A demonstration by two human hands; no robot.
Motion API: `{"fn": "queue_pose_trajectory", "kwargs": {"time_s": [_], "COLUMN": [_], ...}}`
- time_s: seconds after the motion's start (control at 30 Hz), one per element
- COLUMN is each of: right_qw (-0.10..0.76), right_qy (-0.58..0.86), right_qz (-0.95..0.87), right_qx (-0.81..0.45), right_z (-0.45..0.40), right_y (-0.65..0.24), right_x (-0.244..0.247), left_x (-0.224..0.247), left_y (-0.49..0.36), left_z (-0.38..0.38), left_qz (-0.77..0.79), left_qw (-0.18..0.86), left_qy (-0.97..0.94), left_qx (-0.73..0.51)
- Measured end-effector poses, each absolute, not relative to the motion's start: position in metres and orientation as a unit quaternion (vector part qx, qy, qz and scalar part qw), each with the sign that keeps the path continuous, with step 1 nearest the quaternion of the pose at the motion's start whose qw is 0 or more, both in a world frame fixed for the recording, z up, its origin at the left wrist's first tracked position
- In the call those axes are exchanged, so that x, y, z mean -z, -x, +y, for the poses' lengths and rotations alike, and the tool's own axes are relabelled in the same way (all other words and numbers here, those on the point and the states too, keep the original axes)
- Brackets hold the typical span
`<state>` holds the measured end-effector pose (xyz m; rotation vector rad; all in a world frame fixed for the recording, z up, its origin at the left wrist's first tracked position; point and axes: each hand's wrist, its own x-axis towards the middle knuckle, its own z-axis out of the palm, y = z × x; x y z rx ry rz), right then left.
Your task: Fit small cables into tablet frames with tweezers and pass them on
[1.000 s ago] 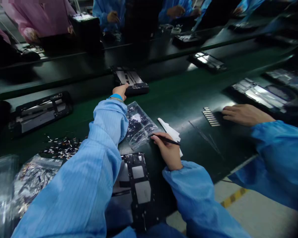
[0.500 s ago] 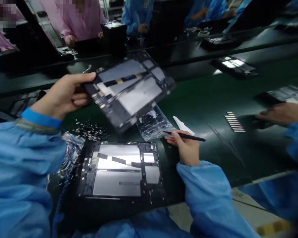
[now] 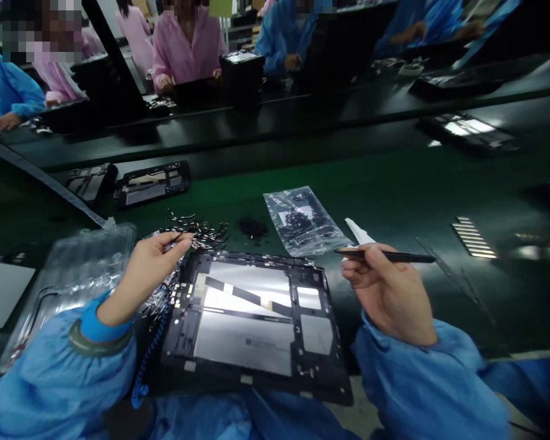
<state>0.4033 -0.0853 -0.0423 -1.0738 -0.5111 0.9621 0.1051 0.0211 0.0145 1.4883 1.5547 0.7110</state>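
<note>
Both forearms, in blue sleeves (image 3: 444,382), rise from the bottom corners of the frame and lean inward. Between them, at the lower middle, an opened tablet (image 3: 245,348) lies face up, its silver plates showing and its near edge toward the lap. A coiled blue cord (image 3: 149,360) hangs beside its left edge.

The left hand (image 3: 158,263) is above the tablet's upper left corner, wrist bent slightly, back of the hand toward the left; a blue band (image 3: 105,324) circles the wrist. Its thumb and forefinger come together near the tips, though I cannot tell whether they pinch anything. The right hand (image 3: 389,290), right of the tablet, is turned partly palm up, fingers curled and thumb pressing a black pen-like tool (image 3: 407,257) nearly level, narrow end pointing left.

Just beyond the left fingertips lies a pile of small parts (image 3: 211,232); a clear bag (image 3: 302,214) sits at the centre. Farther off, another opened tablet (image 3: 151,184) rests at the left, and co-workers in pink (image 3: 187,46) and blue line the top.
</note>
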Motion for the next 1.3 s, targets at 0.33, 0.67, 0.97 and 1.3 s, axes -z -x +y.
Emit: {"fn": "queue_pose_trajectory", "kwargs": {"time_s": [0.33, 0.67, 0.97, 1.3], "right_qw": [0.566, 0.527, 0.55, 0.5], "right_qy": [0.453, 0.433, 0.464, 0.611], "right_qz": [-0.329, -0.261, -0.291, -0.409], "right_qx": [-0.605, -0.684, -0.631, -0.458], "right_z": [-0.071, -0.064, -0.061, -0.044], "right_y": [-0.339, -0.335, -0.337, -0.336], "right_x": [0.004, 0.004, 0.014, 0.031], "left_x": [-0.02, -0.02, -0.014, -0.004], "left_y": [-0.156, -0.152, -0.147, -0.132], "left_z": [-0.023, -0.023, -0.02, -0.01], "left_qz": [0.375, 0.353, 0.403, 0.417], "left_qw": [0.784, 0.814, 0.749, 0.715], "left_qy": [-0.461, -0.426, -0.481, -0.454], "left_qx": [-0.179, -0.175, -0.211, -0.328]}}
